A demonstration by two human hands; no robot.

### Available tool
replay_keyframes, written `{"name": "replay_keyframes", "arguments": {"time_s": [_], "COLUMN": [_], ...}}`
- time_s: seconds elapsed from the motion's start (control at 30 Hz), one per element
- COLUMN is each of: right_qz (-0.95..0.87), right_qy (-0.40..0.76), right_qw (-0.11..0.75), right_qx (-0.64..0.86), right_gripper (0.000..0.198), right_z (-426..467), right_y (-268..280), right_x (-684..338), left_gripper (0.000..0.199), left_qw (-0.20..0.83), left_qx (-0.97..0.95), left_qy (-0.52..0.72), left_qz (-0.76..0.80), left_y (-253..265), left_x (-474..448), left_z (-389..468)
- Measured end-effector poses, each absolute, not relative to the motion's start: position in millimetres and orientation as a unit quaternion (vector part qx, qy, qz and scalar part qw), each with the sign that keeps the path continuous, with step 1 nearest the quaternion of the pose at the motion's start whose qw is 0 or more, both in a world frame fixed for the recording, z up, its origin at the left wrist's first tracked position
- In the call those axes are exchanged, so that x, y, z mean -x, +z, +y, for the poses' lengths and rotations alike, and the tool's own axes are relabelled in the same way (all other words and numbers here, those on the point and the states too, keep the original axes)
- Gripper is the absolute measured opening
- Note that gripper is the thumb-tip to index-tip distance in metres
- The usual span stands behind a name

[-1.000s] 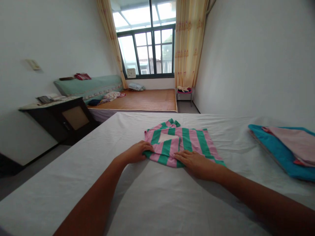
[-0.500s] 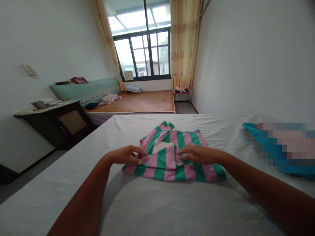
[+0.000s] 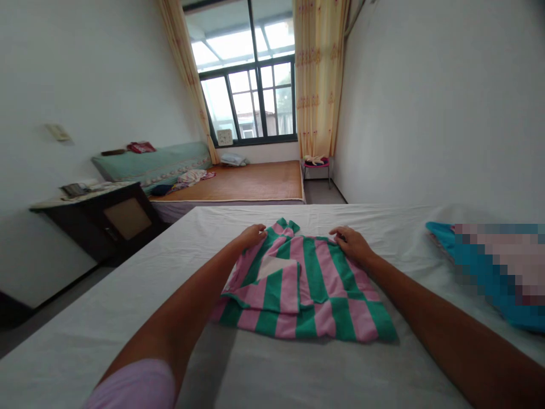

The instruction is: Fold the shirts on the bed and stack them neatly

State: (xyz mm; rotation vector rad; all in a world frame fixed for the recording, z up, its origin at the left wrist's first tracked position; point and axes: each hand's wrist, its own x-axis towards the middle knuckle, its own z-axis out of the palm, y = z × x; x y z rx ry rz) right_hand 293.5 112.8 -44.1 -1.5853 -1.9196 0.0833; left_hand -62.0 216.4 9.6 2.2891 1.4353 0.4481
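A garment with pink and green stripes lies partly folded on the white sheet. A folded-over flap covers its left front part, and a pale patch of inner side shows beside it. A small collar-like end sticks up at its far left. My left hand is at the garment's far left edge near that end, fingers slightly bent and apart. At the far right corner, my right hand rests with curved fingers apart, touching or just above the cloth. Neither hand visibly grips the fabric.
A blue-edged item, mostly pixelated, lies on the sheet at right. Beyond the sheet stand a bed with a brown mat, a dark cabinet at left and a small stool. White walls flank the curtained window.
Both hands have moved away from the flap in the garment's middle to its far edge, one at each side. The garment looks slightly more spread out, and the view has tilted a little.
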Motion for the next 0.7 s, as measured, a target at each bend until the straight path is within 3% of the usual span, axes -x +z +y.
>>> {"name": "replay_keyframes", "arguments": {"time_s": [0.23, 0.4, 0.7], "right_qz": [-0.637, -0.627, -0.680], "right_qy": [0.008, 0.020, 0.150], "right_qw": [0.409, 0.435, 0.287], "right_qx": [0.653, 0.646, 0.658], "right_gripper": [0.022, 0.022, 0.032], "right_z": [114.1, 119.8, 118.9], "right_y": [-47.0, -45.6, -41.6], "right_x": [-328.0, -320.6, -323.3], "left_gripper": [0.018, 0.024, 0.032], "left_qw": [0.235, 0.288, 0.446], "left_qx": [-0.769, -0.692, -0.609], "left_qy": [0.220, 0.307, 0.301], "left_qz": [0.552, 0.587, 0.583], "left_y": [-2.6, 16.3, 5.9], "left_x": [18.1, 33.6, 65.8], "left_z": [253.0, 270.4, 251.1]}}
